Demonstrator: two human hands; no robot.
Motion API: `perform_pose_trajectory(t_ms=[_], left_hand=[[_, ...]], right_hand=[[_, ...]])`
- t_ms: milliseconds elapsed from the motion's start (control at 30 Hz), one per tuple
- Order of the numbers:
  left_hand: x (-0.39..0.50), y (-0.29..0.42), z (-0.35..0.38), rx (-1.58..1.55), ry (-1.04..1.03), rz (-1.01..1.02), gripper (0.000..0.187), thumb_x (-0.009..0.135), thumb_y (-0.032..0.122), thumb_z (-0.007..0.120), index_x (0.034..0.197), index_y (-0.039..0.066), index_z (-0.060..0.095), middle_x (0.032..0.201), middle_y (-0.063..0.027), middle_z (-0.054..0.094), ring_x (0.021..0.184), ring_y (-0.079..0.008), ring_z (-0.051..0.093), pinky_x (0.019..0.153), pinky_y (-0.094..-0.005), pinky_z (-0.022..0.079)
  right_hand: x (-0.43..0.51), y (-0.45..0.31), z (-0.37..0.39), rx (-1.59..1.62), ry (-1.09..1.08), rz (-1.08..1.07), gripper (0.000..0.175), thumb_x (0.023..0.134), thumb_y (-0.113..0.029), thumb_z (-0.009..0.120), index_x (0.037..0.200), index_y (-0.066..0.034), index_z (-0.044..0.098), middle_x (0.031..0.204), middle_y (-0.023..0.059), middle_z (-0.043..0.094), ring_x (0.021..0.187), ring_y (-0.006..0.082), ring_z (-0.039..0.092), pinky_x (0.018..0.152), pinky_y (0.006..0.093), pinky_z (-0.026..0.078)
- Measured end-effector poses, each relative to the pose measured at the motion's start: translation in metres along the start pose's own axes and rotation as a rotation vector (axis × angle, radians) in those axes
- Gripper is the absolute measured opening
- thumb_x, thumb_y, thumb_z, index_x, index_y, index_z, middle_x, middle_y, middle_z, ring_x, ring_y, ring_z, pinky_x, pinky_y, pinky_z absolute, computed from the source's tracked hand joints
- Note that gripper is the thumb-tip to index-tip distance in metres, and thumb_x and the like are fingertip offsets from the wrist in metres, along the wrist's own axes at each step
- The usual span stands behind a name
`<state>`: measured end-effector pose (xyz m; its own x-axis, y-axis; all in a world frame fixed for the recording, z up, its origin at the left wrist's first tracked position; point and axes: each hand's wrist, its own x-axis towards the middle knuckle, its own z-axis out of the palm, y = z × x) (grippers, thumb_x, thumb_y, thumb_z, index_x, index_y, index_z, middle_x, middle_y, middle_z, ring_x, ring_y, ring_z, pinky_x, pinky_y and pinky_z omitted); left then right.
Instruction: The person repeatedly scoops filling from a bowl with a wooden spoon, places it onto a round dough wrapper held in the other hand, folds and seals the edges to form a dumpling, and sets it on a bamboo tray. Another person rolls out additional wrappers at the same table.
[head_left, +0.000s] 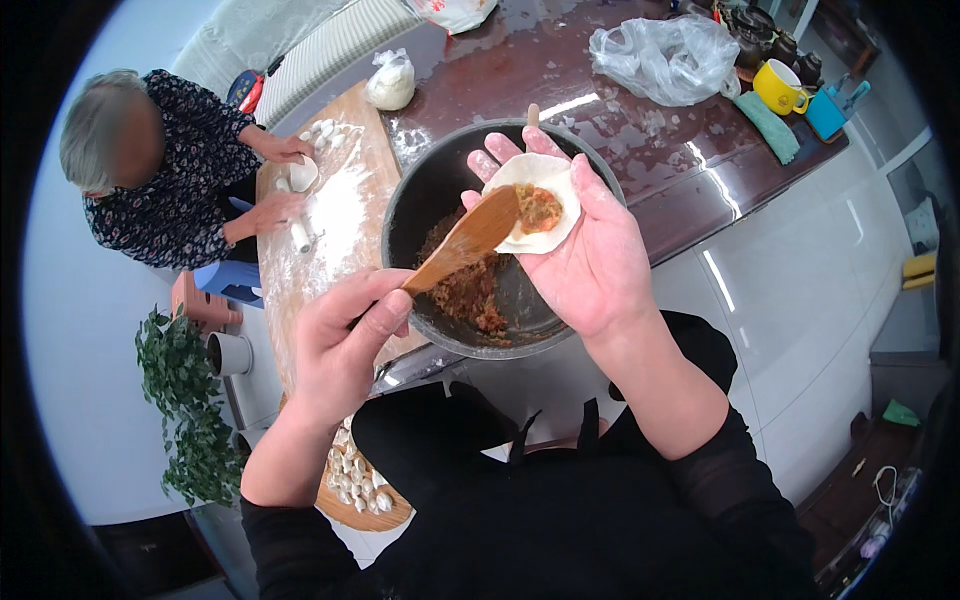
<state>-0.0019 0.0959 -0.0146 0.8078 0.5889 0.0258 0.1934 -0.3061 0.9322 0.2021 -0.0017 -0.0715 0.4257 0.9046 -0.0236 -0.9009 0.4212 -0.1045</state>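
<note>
My left hand (352, 330) grips the narrow end of a wooden spatula (472, 236), whose broad end touches filling (538, 208) on a round dough wrapper (531, 241). That wrapper lies across the palm and fingers of my right hand (592, 262), which is turned up with its fingers spread and floury. Under both hands stands a dark metal pot (439, 341) with reddish-brown minced filling (469, 300) at its bottom. What looks like the tip of another wooden utensil (533, 114) shows at the pot's far rim.
At the left, a person (187, 165) holds a dough wrapper (303, 174) and has a hand by a rolling pin (300, 235) on a floured board (337, 285). Dumplings (360, 480) lie on a round wooden board lower left. A plastic bag (664, 56) and yellow mug (780, 86) stand at the back right.
</note>
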Motion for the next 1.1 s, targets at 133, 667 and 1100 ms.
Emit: perform_pose_trajectory(t_ms=[133, 667, 1100], left_hand=[[0.008, 0.004, -0.002, -0.326, -0.11, -0.286, 0.021, 0.101, 0.017, 0.062, 0.108, 0.0, 0.073, 0.073, 0.0046, 0.054, 0.065, -0.0042, 0.044, 0.057, -0.0208, 0.031], [0.052, 0.009, -0.011, 1.083, -0.38, 0.271, 0.012, 0.088, 0.008, 0.065, 0.097, 0.006, 0.073, 0.082, -0.0127, 0.068, 0.071, -0.0299, 0.066, 0.064, -0.0399, 0.052], [0.1, -0.012, 0.011, 1.257, -0.82, 0.198, 0.011, 0.072, 0.004, 0.063, 0.079, 0.006, 0.071, 0.068, -0.014, 0.063, 0.071, -0.0344, 0.067, 0.064, -0.0441, 0.053]], right_hand=[[-0.004, 0.003, 0.0, 0.056, -0.09, 0.015, 0.045, 0.112, -0.031, 0.026, 0.141, 0.0003, 0.04, 0.147, 0.0241, 0.045, 0.142, 0.0398, 0.04, 0.119, 0.0567, 0.034], [-0.008, -0.038, -0.002, -0.126, -0.101, -0.114, 0.049, 0.11, -0.035, 0.032, 0.142, 0.0002, 0.043, 0.141, 0.0249, 0.052, 0.134, 0.0395, 0.05, 0.113, 0.0573, 0.04], [0.0, -0.041, -0.021, -0.051, -0.16, 0.024, 0.055, 0.111, -0.035, 0.031, 0.153, -0.0001, 0.03, 0.153, 0.0268, 0.038, 0.146, 0.0466, 0.03, 0.117, 0.0612, 0.035]])
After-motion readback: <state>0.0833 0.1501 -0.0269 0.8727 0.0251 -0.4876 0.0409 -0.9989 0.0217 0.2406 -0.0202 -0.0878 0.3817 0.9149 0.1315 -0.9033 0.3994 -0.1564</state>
